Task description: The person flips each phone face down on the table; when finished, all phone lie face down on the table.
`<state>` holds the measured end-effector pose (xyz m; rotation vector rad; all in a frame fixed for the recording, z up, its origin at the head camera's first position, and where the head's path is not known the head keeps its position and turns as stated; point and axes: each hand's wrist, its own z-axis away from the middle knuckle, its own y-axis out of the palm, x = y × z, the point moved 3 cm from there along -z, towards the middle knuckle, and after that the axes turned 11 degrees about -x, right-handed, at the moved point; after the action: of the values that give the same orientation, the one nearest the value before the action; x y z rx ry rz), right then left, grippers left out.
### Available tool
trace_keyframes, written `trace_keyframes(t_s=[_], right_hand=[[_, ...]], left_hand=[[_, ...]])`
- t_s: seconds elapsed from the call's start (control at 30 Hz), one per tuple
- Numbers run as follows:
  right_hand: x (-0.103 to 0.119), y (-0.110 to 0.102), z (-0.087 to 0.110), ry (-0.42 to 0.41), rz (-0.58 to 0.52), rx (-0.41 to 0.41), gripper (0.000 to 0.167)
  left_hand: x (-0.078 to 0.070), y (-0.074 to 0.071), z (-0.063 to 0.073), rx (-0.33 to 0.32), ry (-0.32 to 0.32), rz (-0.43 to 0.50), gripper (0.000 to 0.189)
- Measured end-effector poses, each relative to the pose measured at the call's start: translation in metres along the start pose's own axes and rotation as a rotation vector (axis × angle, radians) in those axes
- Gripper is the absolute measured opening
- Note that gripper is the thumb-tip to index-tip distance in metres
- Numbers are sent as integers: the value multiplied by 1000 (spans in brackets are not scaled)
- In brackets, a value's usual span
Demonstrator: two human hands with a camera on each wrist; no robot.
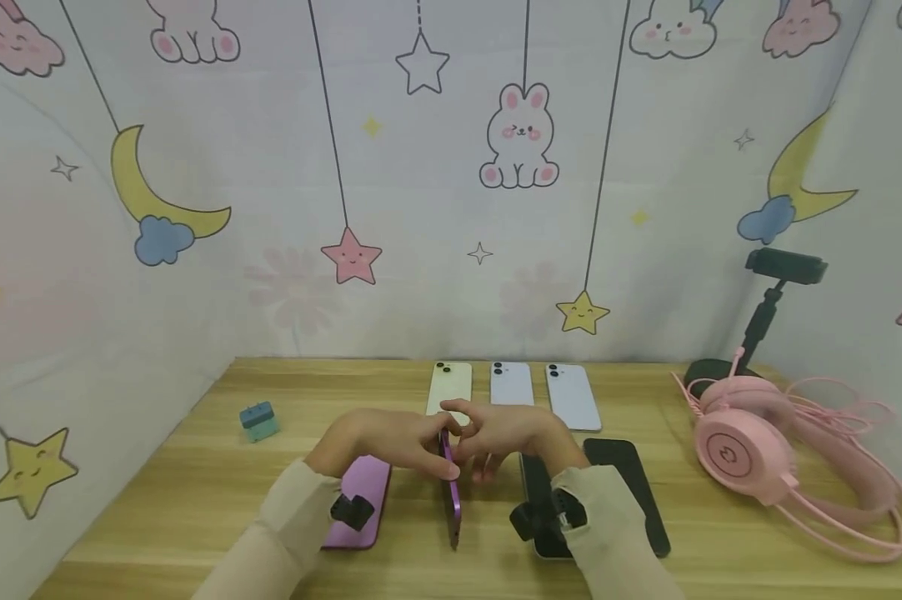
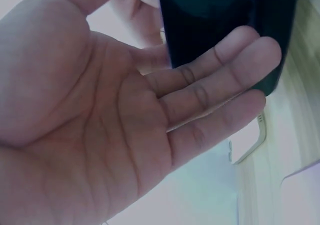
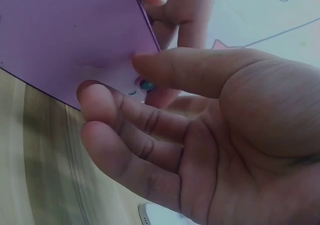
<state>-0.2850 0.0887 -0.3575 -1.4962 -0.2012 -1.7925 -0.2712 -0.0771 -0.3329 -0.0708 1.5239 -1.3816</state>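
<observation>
A purple phone [image 1: 453, 500] stands on edge between my hands, tilted, at the middle of the table. My left hand [image 1: 402, 437] holds its upper end, thumb across the near edge. In the left wrist view the phone's dark face [image 2: 210, 20] lies behind my left fingers, which are fairly straight. My right hand [image 1: 503, 429] grips the same end from the other side. Its thumb [image 3: 170, 70] rests by the camera corner of the purple back [image 3: 65, 40], with the other fingers loosely curled below. The right index fingertip is hidden in the right wrist view.
Left of the hands lies another purple phone [image 1: 364, 500]. Two black phones [image 1: 625, 479] lie under and beside the right forearm. Several pale phones [image 1: 573, 396] line the back. Pink headphones [image 1: 751, 450], a black stand [image 1: 762, 321] and a small teal block [image 1: 259, 422] are farther out.
</observation>
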Motion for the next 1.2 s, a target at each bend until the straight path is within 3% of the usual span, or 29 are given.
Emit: trace_keyframes(t_s=[0.23,0.4,0.77,0.93,1.2], right_hand=[[0,2,-5,68,1,27,77],[-2,1,-6,117,3,32,77],[0,0,-11,109,-16,30,74],[4,0,-13,103,-20,26,74],[-5,6,-12,104,-61,35,79]], left_hand=[[-1,-10,2,-21,124,8,32],[-1,-14,1,-22,177,6,29],[-2,-20,2,0,184,-15,30],[-3,-24,5,-5,157,-32,30],[3,-15,9,35,139,26,32]])
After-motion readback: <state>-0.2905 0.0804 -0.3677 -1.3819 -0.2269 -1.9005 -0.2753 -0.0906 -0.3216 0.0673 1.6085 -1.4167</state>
